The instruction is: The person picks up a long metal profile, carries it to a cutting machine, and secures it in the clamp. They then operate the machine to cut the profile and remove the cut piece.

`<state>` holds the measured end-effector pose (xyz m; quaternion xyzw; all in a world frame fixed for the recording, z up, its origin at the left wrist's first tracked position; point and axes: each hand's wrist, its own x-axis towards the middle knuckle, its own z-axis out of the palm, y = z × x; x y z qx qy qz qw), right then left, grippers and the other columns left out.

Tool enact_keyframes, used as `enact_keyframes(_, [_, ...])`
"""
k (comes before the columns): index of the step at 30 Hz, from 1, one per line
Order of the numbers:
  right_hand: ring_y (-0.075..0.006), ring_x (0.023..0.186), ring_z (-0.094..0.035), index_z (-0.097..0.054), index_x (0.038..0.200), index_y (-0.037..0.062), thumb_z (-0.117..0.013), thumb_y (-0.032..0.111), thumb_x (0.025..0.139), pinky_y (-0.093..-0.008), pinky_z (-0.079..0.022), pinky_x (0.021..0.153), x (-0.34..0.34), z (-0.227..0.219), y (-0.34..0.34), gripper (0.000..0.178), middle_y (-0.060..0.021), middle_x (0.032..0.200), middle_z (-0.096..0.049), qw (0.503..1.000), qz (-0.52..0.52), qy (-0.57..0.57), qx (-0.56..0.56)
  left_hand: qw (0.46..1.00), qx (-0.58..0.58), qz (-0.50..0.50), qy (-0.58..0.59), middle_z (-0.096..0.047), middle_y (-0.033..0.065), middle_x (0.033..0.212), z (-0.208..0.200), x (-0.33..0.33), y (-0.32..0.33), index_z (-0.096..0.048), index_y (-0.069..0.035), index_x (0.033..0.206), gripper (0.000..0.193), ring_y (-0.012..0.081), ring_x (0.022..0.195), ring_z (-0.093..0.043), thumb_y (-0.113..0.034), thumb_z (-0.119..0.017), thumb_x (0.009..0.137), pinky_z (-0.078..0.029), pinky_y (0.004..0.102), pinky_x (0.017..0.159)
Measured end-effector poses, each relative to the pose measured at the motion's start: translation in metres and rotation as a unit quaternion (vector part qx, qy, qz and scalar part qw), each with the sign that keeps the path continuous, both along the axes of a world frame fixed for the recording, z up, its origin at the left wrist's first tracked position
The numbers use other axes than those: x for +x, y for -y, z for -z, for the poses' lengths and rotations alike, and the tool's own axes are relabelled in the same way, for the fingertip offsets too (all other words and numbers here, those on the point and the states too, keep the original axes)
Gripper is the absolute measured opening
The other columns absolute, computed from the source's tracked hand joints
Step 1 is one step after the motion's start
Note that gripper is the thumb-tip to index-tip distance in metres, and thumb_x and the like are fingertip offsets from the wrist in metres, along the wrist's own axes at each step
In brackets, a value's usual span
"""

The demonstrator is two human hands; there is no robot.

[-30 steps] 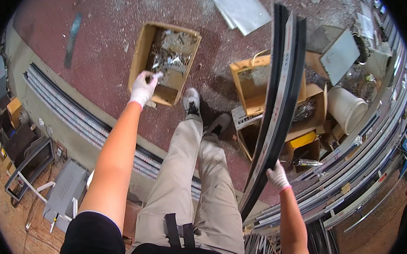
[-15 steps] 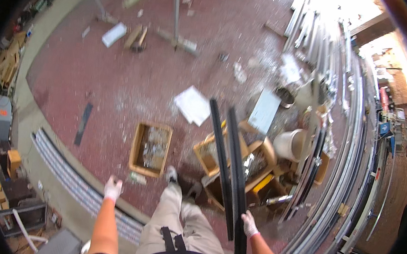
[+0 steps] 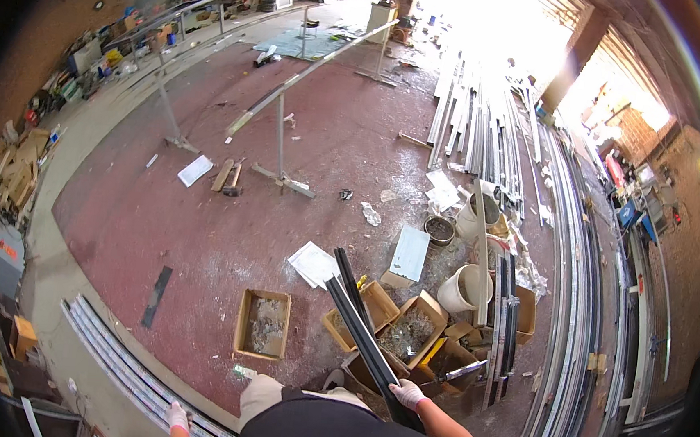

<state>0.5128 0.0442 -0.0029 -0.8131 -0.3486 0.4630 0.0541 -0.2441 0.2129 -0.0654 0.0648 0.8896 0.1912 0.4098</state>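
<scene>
The red floor (image 3: 119, 225) bears 1 cardboard box (image 3: 243, 323) ahead, between left hand (image 3: 178, 416) and right hand (image 3: 408, 394); white sheets (image 3: 311, 263) lie beyond.

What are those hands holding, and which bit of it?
The right hand holds long dark bars by their near part, well back from the far tips. I can't tell whether the left hand holds anything.

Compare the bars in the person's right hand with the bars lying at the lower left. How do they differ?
Colour: the held bars look mostly black, while the floor bars show more silvery grey.
Support: the right hand grips the held bars; the floor bars lie down.
Spacing: the far ends of the held bars stand apart; the floor bars lie close side by side.
Both are long and narrow.
</scene>
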Motion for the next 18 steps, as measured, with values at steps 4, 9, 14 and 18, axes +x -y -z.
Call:
enact_keyframes(4, [-0.0409, 0.1, -0.069, -0.067, 0.113, 0.0005, -0.061, 0.043, 0.095, -0.0448, -0.052, 0.087, -0.033, -0.001, -0.012, 0.047, -0.0242, 0.103, -0.072, 0.998, -0.023, 0.006, 0.055, 0.992, 0.015, 0.124, 0.016, -0.064, 0.0047, 0.072, -0.053, -0.012, -0.001, -0.074, -0.008, 0.09, 0.072, 0.0203, 0.053, -0.052, -0.075, -0.05, 0.09, -0.038, 0.0399, 0.049])
enact_keyframes(9, [-0.0332, 0.088, -0.07, -0.067, 0.107, -0.0001, -0.065, 0.03, 0.095, -0.0413, -0.052, 0.081, -0.114, -0.008, -0.039, 0.033, -0.0199, 0.093, -0.072, 0.991, -0.016, -0.013, 0.13, 0.971, 0.147, 0.17, -0.075, -0.07, 0.0133, 0.08, -0.061, -0.082, -0.035, -0.072, -0.001, 0.11, 0.049, 0.0236, 0.06, -0.067, -0.046, -0.067, 0.092, -0.054, 0.0379, 0.058])
enact_keyframes(14, [-0.0427, 0.102, -0.068, -0.065, 0.112, 0.0017, -0.064, 0.032, 0.097, -0.0455, -0.053, 0.087, -0.231, -0.03, -0.093, 0.034, -0.0247, 0.103, -0.072, 0.986, -0.087, 0.059, 0.129, 0.977, 0.093, 0.192, -0.004, -0.069, 0.0073, 0.071, -0.096, -0.18, -0.053, -0.067, -0.005, 0.123, 0.05, 0.0166, 0.055, -0.064, -0.045, -0.068, 0.094, -0.052, 0.0346, 0.054])
enact_keyframes(18, [-0.0458, 0.106, -0.066, -0.063, 0.11, 0.0002, -0.065, 0.041, 0.094, -0.0499, -0.052, 0.09, -0.313, -0.04, -0.149, 0.044, -0.028, 0.106, -0.07, 0.974, -0.153, 0.146, 0.082, 0.974, 0.129, 0.185, 0.0, -0.067, 0.0066, 0.067, -0.151, -0.247, -0.049, -0.068, -0.005, 0.121, 0.039, 0.0135, 0.049, -0.06, -0.037, -0.064, 0.099, -0.05, 0.0305, 0.048])
